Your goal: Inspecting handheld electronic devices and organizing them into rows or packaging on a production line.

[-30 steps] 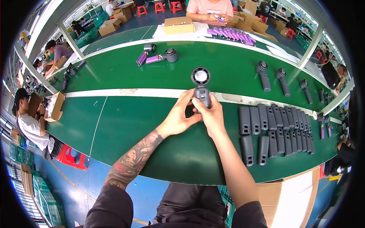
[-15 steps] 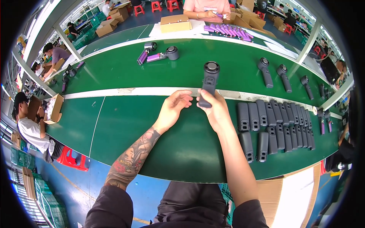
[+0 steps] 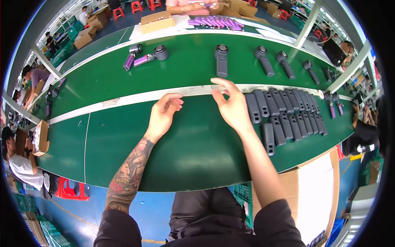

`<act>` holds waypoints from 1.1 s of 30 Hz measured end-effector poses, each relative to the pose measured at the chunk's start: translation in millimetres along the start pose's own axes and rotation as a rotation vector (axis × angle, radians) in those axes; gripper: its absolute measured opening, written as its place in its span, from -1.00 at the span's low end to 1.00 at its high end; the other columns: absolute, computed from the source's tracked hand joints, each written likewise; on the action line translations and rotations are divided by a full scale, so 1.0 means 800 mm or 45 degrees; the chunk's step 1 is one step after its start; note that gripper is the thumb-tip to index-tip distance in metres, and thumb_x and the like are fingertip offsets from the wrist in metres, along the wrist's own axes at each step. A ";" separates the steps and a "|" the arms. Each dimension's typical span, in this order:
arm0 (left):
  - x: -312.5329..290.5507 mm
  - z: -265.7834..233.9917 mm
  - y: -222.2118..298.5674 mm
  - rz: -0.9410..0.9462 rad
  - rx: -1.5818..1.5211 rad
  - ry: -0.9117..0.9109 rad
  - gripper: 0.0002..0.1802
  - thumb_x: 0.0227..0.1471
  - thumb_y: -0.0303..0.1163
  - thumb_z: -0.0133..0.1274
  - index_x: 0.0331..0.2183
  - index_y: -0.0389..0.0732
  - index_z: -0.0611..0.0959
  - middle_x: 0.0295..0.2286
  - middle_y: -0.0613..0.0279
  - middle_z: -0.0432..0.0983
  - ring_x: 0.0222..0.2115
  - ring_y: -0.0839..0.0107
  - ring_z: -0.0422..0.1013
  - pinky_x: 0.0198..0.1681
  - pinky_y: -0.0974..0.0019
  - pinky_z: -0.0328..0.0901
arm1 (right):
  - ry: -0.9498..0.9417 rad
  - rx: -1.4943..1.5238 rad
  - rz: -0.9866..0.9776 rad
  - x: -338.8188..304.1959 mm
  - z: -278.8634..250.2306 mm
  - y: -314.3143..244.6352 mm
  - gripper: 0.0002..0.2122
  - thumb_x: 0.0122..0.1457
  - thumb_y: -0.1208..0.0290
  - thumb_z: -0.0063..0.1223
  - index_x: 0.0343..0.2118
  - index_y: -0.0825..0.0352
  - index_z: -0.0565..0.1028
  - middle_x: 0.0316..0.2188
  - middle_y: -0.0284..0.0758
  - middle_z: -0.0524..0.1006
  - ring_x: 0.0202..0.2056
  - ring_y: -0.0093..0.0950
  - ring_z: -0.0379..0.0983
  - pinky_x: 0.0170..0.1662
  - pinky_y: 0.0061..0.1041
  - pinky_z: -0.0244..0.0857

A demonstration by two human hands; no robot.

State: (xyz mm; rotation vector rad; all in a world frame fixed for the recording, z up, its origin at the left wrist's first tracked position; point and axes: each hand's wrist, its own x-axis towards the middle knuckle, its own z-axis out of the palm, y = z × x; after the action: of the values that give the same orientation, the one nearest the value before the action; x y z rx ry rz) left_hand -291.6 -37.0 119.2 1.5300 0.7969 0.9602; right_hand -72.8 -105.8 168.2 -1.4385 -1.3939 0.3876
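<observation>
A dark grey handheld fan [image 3: 221, 61] with a round head lies on the green surface beyond the white strip, handle toward me. Just short of its handle is my right hand [image 3: 232, 106], empty, with thumb and fingers apart. My left hand [image 3: 161, 117] hovers over the near green tabletop, fingers loosely bent and nothing in them. To the right of my right hand, grey handle casings [image 3: 284, 126] lie side by side in two rows. Farther right on the far surface are more grey fans [image 3: 264, 61].
Two unclosed fans [image 3: 142, 60] with purple battery cells lie at the far left. Beyond them stand an open carton [image 3: 157, 24] and a pile of purple cells [image 3: 216, 22], with a person behind. White posts [image 3: 307, 24] frame the bench. Cardboard [image 3: 284, 189] lies below its right edge.
My right hand has let go of the grey fan, which now lies on the far surface, and has drawn back from it. The whole view has shifted to the right.
</observation>
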 end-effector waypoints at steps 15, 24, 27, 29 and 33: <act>-0.009 -0.021 0.014 0.062 0.187 0.057 -0.77 0.19 -0.55 -0.03 -0.12 -0.28 0.62 -0.34 0.19 0.59 -0.35 0.46 0.47 -0.21 0.44 0.37 | -0.519 -1.268 -0.123 -0.216 -0.109 -0.061 -0.36 0.17 0.29 0.13 0.29 0.39 0.20 0.26 -0.02 0.26 0.31 0.05 0.08 0.31 -0.02 0.00; -0.011 -0.040 0.011 0.021 0.122 0.104 -0.76 0.19 -0.55 -0.05 -0.12 -0.28 0.61 -0.32 0.20 0.59 -0.34 0.47 0.46 -0.20 0.45 0.36 | -0.619 -0.975 -0.482 -0.176 0.003 -0.112 -0.36 0.11 0.27 0.17 0.22 0.47 0.28 0.16 0.01 0.37 0.26 -0.04 0.20 0.24 -0.14 0.14; -0.007 -0.057 0.001 0.059 0.045 0.183 -0.76 0.19 -0.56 -0.06 -0.12 -0.27 0.61 -0.32 0.20 0.59 -0.33 0.46 0.46 -0.19 0.44 0.37 | -0.528 -1.052 -0.508 -0.129 0.054 -0.090 -0.38 0.10 0.26 0.17 0.19 0.50 0.30 0.10 0.01 0.41 0.21 -0.03 0.24 0.23 -0.14 0.14; -0.004 -0.064 -0.002 0.100 -0.052 0.255 -0.75 0.18 -0.56 -0.06 -0.12 -0.27 0.61 -0.32 0.20 0.59 -0.32 0.46 0.46 -0.17 0.44 0.37 | -0.407 -1.224 -0.391 -0.100 0.070 -0.078 -0.42 0.09 0.27 0.16 0.12 0.53 0.33 0.00 0.00 0.46 0.17 -0.04 0.28 0.21 -0.14 0.17; 0.002 -0.069 -0.002 0.053 0.133 0.313 -0.73 0.18 -0.56 -0.06 -0.08 -0.27 0.59 -0.23 0.15 0.56 -0.25 0.40 0.46 -0.11 0.40 0.37 | -0.393 -1.338 -0.318 -0.072 0.085 -0.070 -0.42 0.08 0.27 0.17 0.09 0.54 0.33 -0.06 -0.02 0.48 0.13 -0.06 0.32 0.18 -0.14 0.20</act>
State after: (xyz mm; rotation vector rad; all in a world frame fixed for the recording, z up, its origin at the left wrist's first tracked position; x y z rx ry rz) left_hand -340.2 -11.2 121.1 1.5404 1.0056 1.1684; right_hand -172.7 -138.5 162.9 -2.0270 -2.1601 -0.3805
